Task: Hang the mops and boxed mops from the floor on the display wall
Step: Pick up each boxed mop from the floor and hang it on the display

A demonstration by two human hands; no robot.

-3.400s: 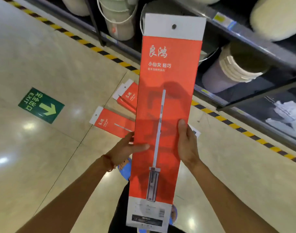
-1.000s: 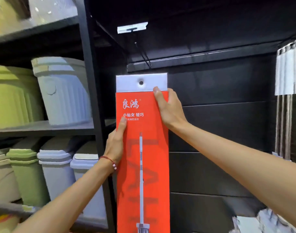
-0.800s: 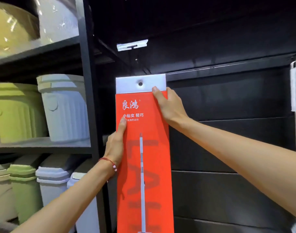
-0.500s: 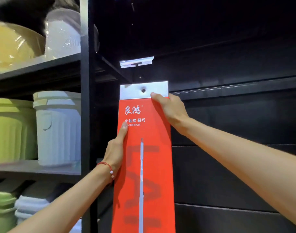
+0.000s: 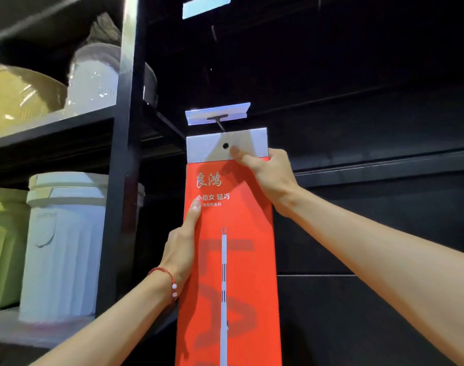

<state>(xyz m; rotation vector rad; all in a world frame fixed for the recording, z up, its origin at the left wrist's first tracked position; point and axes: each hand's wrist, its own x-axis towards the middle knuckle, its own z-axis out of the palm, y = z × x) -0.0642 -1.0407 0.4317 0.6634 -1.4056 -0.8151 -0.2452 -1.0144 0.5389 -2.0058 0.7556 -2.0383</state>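
Note:
A tall red boxed mop (image 5: pixel 238 260) with a grey top flap and a round hang hole stands upright against the dark display wall (image 5: pixel 370 220). My left hand (image 5: pixel 183 244) grips its left edge, thumb on the red front. My right hand (image 5: pixel 265 175) holds the upper right corner, with the thumb resting just right of the hole. Directly above the flap a metal display hook (image 5: pixel 220 122) with a clear price-tag holder sticks out from the wall; its tip sits just above the box's top edge.
A black shelf upright (image 5: pixel 125 154) runs down just left of the box. Shelves to the left hold a white ribbed bin (image 5: pixel 62 241), green bins (image 5: pixel 1 247) and stacked basins (image 5: pixel 22 93). A second tag holder (image 5: pixel 205 6) hangs higher up.
I have turned from the floor to the wall and raised the box. Over the last second its hang hole has come up close under the hook, and my right thumb has moved up beside the hole.

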